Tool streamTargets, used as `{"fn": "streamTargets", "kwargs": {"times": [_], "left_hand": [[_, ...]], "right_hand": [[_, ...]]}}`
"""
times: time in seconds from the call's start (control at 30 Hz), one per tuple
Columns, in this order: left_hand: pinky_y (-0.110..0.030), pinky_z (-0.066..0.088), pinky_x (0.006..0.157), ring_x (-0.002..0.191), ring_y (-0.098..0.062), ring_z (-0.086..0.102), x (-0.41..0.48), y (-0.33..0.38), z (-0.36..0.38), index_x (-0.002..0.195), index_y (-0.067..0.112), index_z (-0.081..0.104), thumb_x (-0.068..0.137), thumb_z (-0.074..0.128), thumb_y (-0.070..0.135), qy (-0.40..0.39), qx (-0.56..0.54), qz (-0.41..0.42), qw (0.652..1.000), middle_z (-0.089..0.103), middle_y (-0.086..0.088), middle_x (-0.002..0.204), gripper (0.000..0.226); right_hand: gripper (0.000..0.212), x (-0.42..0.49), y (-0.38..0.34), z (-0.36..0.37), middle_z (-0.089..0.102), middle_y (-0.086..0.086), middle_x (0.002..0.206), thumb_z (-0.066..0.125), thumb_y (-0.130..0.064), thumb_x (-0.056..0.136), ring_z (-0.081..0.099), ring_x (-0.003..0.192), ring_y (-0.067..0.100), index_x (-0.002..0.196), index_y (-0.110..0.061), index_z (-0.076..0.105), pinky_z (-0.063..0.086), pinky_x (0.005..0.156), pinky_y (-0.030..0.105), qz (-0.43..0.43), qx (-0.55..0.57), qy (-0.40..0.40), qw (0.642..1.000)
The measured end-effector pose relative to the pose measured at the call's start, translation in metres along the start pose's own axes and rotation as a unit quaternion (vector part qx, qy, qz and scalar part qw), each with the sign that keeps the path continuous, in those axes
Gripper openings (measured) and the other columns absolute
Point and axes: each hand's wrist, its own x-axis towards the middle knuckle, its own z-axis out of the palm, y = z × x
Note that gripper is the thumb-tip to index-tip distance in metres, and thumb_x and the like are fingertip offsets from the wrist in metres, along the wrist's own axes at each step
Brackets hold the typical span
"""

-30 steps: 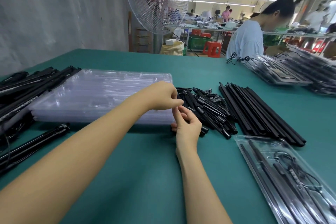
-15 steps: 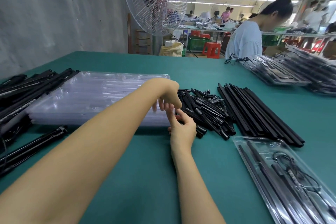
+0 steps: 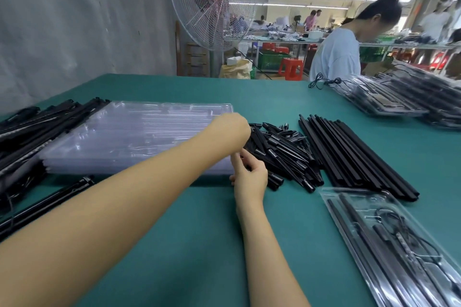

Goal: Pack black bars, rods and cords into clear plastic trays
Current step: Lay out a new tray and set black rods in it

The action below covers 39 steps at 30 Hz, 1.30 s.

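Observation:
A stack of clear plastic trays [image 3: 139,137] lies on the green table, left of centre. My left hand [image 3: 232,127] bends down over the stack's right end, with its fingers hidden behind the wrist. Just below it, my right hand [image 3: 249,177] pinches the stack's near right corner edge with thumb and forefinger. A heap of short black rods [image 3: 282,152] lies directly right of both hands. Beyond the heap is a row of long black bars [image 3: 349,154]. At the near right, a clear tray [image 3: 326,192] holds bars and a cord.
More black bars [image 3: 37,127] are piled left of the stack, and one long bar [image 3: 50,204] lies in front of it. Filled trays [image 3: 399,99] are stacked at the far right. A person [image 3: 336,55] stands beyond the table, beside a standing fan [image 3: 212,2].
My left wrist has bent further down over the stack's end, hiding its fingers. My right hand has slid slightly forward to the stack's corner.

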Motion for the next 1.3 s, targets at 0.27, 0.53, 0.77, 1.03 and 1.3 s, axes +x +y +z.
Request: {"fn": "streamTargets", "kwargs": {"times": [0.27, 0.53, 0.77, 1.03, 1.3], "left_hand": [[-0.032, 0.041, 0.077, 0.096, -0.022, 0.050, -0.026, -0.040, 0.029, 0.099, 0.012, 0.053, 0.097, 0.047, 0.029, 0.081, -0.129, 0.067, 0.986, 0.053, -0.005, 0.102, 0.018], [-0.029, 0.044, 0.080, 0.088, -0.017, 0.057, -0.054, -0.052, 0.071, 0.100, 0.010, 0.070, 0.094, 0.054, 0.012, 0.173, -0.333, 0.020, 0.927, 0.065, -0.003, 0.095, 0.017], [-0.017, 0.044, 0.071, 0.071, 0.007, 0.057, -0.038, -0.060, 0.061, 0.079, 0.015, 0.067, 0.094, 0.050, 0.006, 0.246, -0.431, -0.050, 0.867, 0.059, 0.016, 0.074, 0.024], [-0.016, 0.043, 0.064, 0.070, 0.002, 0.059, -0.026, -0.065, 0.046, 0.066, 0.027, 0.058, 0.095, 0.048, 0.014, 0.190, -0.417, -0.077, 0.885, 0.057, 0.019, 0.066, 0.034], [-0.024, 0.033, 0.072, 0.081, -0.016, 0.046, -0.024, -0.069, 0.038, 0.086, 0.007, 0.068, 0.094, 0.053, 0.009, 0.289, -0.350, -0.032, 0.890, 0.055, -0.001, 0.080, 0.017]], "right_hand": [[0.026, -0.001, 0.001, 0.001, 0.057, 0.016, 0.101, 0.061, -0.019, 0.090, 0.052, 0.074, 0.020, 0.115, -0.015, 0.065, 0.048, 0.068, 0.032, -0.010, -0.013, 0.009, 1.000], [0.012, -0.003, -0.001, 0.001, 0.060, 0.010, 0.098, 0.063, -0.023, 0.089, 0.051, 0.053, 0.013, 0.099, -0.029, 0.064, 0.046, 0.060, 0.022, -0.012, -0.017, 0.020, 1.000], [0.012, -0.004, -0.001, 0.001, 0.054, 0.009, 0.109, 0.062, -0.016, 0.089, 0.059, 0.075, 0.026, 0.095, -0.026, 0.068, 0.054, 0.073, 0.035, -0.039, -0.042, 0.020, 0.998], [0.025, -0.011, -0.007, 0.010, 0.062, -0.002, 0.115, 0.066, -0.010, 0.084, 0.043, 0.099, 0.018, 0.109, -0.011, 0.067, 0.039, 0.090, 0.034, -0.243, -0.274, 0.102, 0.925], [0.038, -0.018, -0.004, 0.020, 0.062, -0.005, 0.118, 0.049, -0.028, 0.096, 0.052, 0.110, 0.013, 0.133, -0.020, 0.050, 0.026, 0.106, 0.026, -0.242, -0.350, -0.053, 0.903]]}}
